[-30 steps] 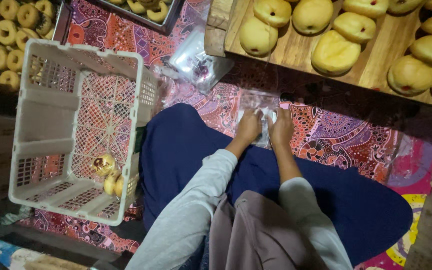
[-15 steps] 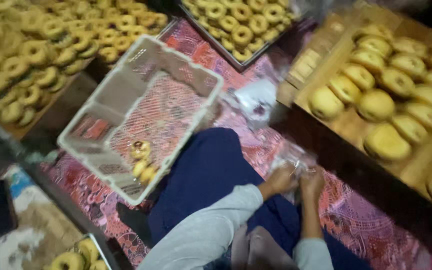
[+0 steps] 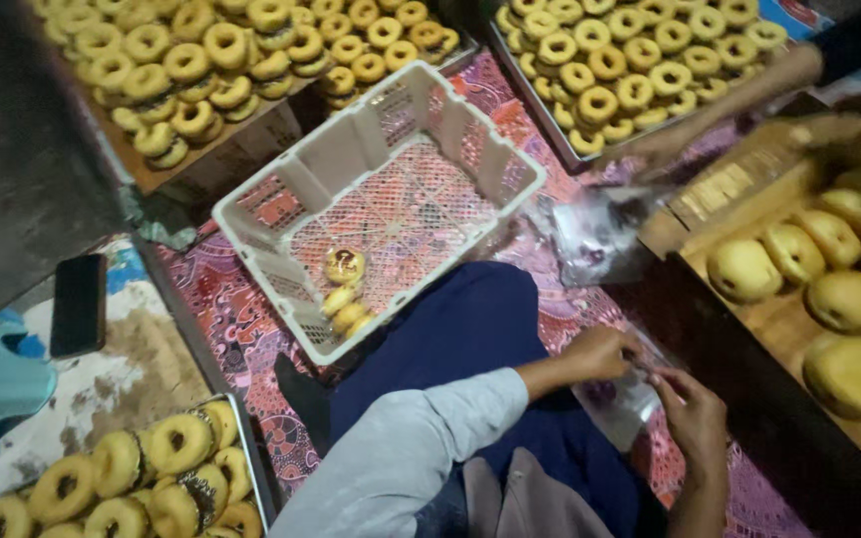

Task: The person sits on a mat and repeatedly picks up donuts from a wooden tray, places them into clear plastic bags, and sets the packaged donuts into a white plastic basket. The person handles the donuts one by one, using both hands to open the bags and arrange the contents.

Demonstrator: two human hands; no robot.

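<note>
Left hand and right hand pinch a clear, crinkled plastic bag, hemmed between the white crate and wooden tray edge.

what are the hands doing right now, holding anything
Left hand: closed, fingers pinching the top edge of the clear plastic bag.
Right hand: closed on the same bag, pinching its edge from the other side.

The co-worker's arm at far right is motion-blurred. The near tray of ring pastries is cut by the bottom edge. The right hand partly hides the clear plastic bag.
</note>
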